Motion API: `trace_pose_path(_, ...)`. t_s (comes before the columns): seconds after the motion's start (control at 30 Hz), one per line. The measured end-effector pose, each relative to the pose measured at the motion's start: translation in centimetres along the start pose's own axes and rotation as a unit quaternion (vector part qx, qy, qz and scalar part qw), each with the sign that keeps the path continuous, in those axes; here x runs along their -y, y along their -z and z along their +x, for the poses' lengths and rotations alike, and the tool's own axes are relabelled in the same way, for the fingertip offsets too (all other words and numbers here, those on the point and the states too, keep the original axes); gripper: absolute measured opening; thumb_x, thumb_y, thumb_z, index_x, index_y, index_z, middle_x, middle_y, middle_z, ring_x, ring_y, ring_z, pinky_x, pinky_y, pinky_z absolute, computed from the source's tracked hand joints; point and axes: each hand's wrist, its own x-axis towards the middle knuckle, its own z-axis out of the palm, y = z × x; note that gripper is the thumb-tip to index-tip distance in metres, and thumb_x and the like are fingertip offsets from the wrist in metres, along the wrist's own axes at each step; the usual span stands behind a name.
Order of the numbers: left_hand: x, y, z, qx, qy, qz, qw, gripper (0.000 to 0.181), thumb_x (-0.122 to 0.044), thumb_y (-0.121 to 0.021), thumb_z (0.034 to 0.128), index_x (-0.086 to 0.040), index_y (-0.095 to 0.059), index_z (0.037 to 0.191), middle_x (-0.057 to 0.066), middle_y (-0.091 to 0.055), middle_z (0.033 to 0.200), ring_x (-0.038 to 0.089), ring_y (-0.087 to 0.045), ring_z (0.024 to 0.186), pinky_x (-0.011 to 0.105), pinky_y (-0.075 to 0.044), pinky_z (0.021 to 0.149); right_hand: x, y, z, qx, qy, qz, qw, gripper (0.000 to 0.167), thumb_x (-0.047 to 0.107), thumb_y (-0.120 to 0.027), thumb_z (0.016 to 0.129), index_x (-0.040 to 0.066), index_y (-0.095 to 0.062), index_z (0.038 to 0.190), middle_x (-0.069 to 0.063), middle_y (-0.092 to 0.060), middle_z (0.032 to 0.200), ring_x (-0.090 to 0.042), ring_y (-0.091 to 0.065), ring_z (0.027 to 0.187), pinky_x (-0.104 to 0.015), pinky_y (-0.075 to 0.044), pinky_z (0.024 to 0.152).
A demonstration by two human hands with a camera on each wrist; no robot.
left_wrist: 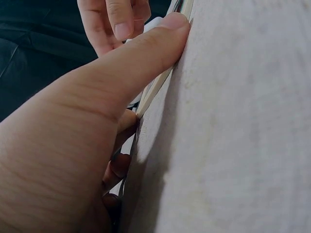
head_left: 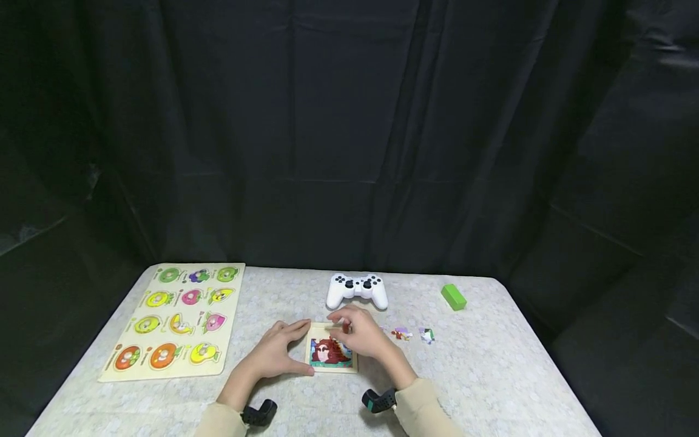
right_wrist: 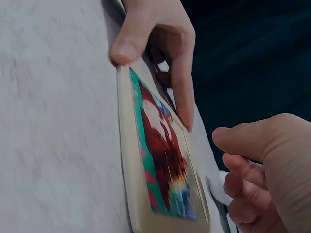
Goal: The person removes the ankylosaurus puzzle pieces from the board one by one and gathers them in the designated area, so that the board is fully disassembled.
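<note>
A small wooden puzzle tray [head_left: 309, 346] lies flat on the table, holding a red-brown picture with a green lower edge. My left hand [head_left: 275, 352] grips its left side, thumb at the near corner and index finger at the far corner; the left wrist view shows the thumb [left_wrist: 165, 34] on the edge. Over the tray's far right part hovers my right hand [head_left: 363, 332], fingers loosely bent. In the right wrist view this hand [right_wrist: 272, 170] is apart from the picture [right_wrist: 163, 145], with no piece plainly visible between thumb and fingers.
Loose puzzle pieces [head_left: 401, 334] and another piece [head_left: 427, 335] lie right of my right hand. A white game controller [head_left: 357, 291] is beyond the tray, a green block [head_left: 454, 297] at the far right. A large fruit board [head_left: 182, 303] lies on the left.
</note>
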Motion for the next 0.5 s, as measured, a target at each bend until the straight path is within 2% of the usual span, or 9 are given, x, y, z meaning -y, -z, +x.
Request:
trace_pose_path(0.3, -0.3, 0.2, 0.0, 0.002, 0.003, 0.002, 1.0, 0.109, -0.056, -0.097, 0.0677, -0.011, -0.054, 0.157, 0.002, -0.052, 0.162, 0.015, -0.048, 0.107, 0.05, -0.047, 0.101, 0.9, -1.5, 0.2, 0.061, -0.008, 0.022, 0.9979, 0.028, 0.012, -0.078, 0.095, 0.002, -0.076, 0.121, -0.006, -0.072, 0.107, -0.008, -0.061, 0.082, -0.027, -0.052, 0.075)
trace_pose_path(0.5, -0.2, 0.2, -0.2, 0.005, 0.002, -0.003, 1.0, 0.109, -0.057, -0.096, 0.0684, -0.011, -0.053, 0.158, 0.003, -0.051, 0.163, 0.016, -0.048, 0.109, 0.051, -0.047, 0.101, 0.4, -2.6, -0.3, 0.062, -0.002, 0.011, 0.998, 0.023, 0.008, -0.078, 0.092, 0.003, -0.079, 0.115, -0.003, -0.069, 0.099, -0.004, -0.054, 0.079, -0.022, -0.048, 0.071)
